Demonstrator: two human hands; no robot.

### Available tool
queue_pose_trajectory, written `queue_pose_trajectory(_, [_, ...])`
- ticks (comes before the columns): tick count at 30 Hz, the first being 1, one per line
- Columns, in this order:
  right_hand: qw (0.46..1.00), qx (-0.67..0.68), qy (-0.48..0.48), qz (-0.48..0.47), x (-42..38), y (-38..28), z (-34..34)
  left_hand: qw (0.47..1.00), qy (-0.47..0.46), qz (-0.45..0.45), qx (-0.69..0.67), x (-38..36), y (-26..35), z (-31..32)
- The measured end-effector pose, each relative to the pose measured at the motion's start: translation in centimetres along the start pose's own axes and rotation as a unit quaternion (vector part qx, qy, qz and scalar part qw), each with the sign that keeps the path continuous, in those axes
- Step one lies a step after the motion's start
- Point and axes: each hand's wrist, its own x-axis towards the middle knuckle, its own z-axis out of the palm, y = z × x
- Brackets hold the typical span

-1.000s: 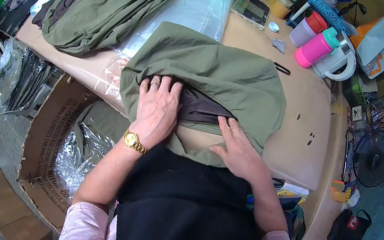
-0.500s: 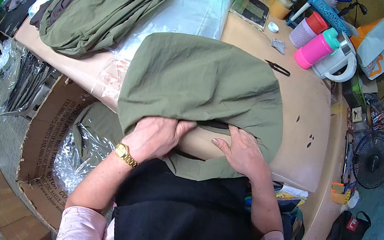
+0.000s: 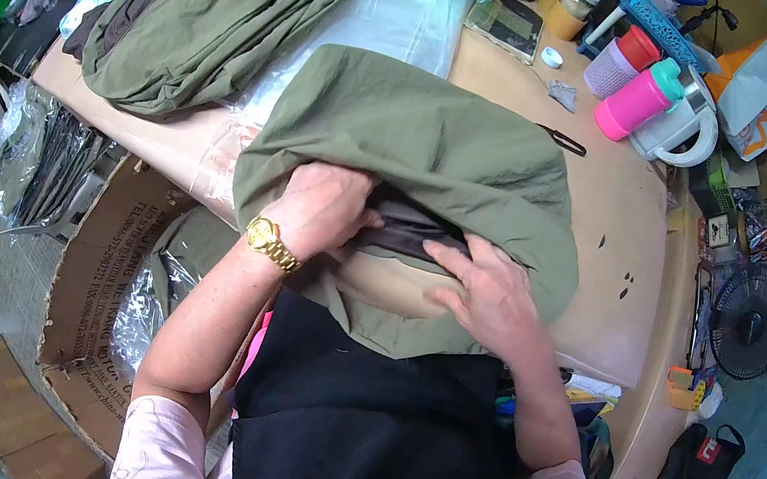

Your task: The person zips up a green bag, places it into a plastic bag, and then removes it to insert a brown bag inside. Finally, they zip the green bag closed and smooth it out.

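An olive-green cloth piece (image 3: 421, 134) lies across the table's front edge, its near opening folded up to show a dark lining (image 3: 406, 227). My left hand (image 3: 323, 207), with a gold watch above it, is closed on the raised edge of the green cloth; most of its fingers are hidden under the fold. On the right side of the opening, my right hand (image 3: 492, 293) has its fingers apart, with one fingertip against the dark lining. The near rim of the cloth hangs against my black apron (image 3: 373, 421).
More green cloth (image 3: 222, 20) is heaped at the back left beside clear plastic sheets (image 3: 396, 13). Thread snips (image 3: 562, 141), a pink bottle (image 3: 634, 104) and a white jug (image 3: 682, 122) stand or lie at the right. Below left is an open cardboard box (image 3: 100, 263).
Both hands have lifted the near edge of the green cloth away from me, exposing more dark lining. My left hand has moved up, and the right hand's fingers have spread.
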Motion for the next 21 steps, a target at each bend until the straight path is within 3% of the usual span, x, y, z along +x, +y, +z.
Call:
queue_pose_trajectory(1, [1.0, 0.001, -0.002, -0.001, 0.3, -0.2, 0.8, 0.996, 0.086, 0.018, -0.025, -0.4, 0.5, -0.2])
queue_pose_trajectory(3, [0.989, 0.031, 0.134, -0.058, 1.1, -0.7, 2.6, 0.995, 0.097, 0.017, -0.025, 0.2, 0.4, 0.1])
queue_pose_trajectory(5, [0.988, 0.026, 0.144, -0.05, 1.6, -0.9, 4.6, 0.992, 0.115, 0.026, -0.044, 0.8, -0.3, 0.2])
queue_pose_trajectory(10, [0.984, 0.11, 0.14, -0.002, 2.7, -0.5, 5.1, 0.998, 0.02, 0.016, -0.063, 1.9, -2.1, -1.9])
queue_pose_trajectory(12, [0.981, 0.136, 0.136, -0.019, 3.1, -0.2, 4.9, 0.998, 0.064, 0.009, -0.007, 2.3, -2.6, -1.4])
queue_pose_trajectory(13, [0.977, 0.162, 0.132, -0.033, 3.3, 0.0, 4.7, 0.985, 0.171, 0.006, -0.035, 2.2, -2.7, -0.1])
queue_pose_trajectory(14, [0.977, 0.162, 0.131, -0.036, 3.3, 0.1, 4.4, 0.984, 0.172, 0.003, -0.034, 1.7, -2.4, 0.2])
queue_pose_trajectory(16, [0.981, 0.181, 0.066, -0.02, 3.2, 0.4, 3.8, 0.939, 0.321, 0.038, -0.113, 0.7, -1.7, 0.8])
queue_pose_trajectory(17, [0.981, 0.182, 0.065, -0.018, 3.0, 0.7, 3.6, 0.954, 0.256, 0.042, -0.15, -1.1, -0.6, -1.1])
queue_pose_trajectory(18, [0.988, 0.149, 0.045, -0.014, 2.8, 0.9, 3.4, 0.954, 0.254, 0.042, -0.152, -2.4, -0.4, -2.0])
queue_pose_trajectory(20, [0.993, 0.116, 0.024, -0.009, 2.6, 0.7, 2.9, 0.986, 0.042, 0.104, -0.122, -4.3, -0.5, -2.7])
queue_pose_trajectory(21, [0.987, 0.145, -0.03, 0.056, 2.6, 0.1, 2.0, 0.989, 0.071, 0.106, -0.08, -4.9, -0.2, -2.3])
